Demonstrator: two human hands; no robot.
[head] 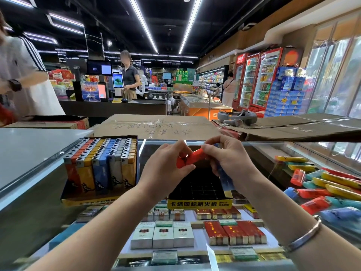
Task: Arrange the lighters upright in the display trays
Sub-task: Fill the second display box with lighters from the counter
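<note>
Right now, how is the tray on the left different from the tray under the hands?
The left tray is packed with upright lighters in red, yellow, blue and white rows; the middle tray shows only bare black slots. The left tray sits turned at an angle; the middle tray faces straight forward. Both are yellow-fronted trays on the glass counter.
</note>
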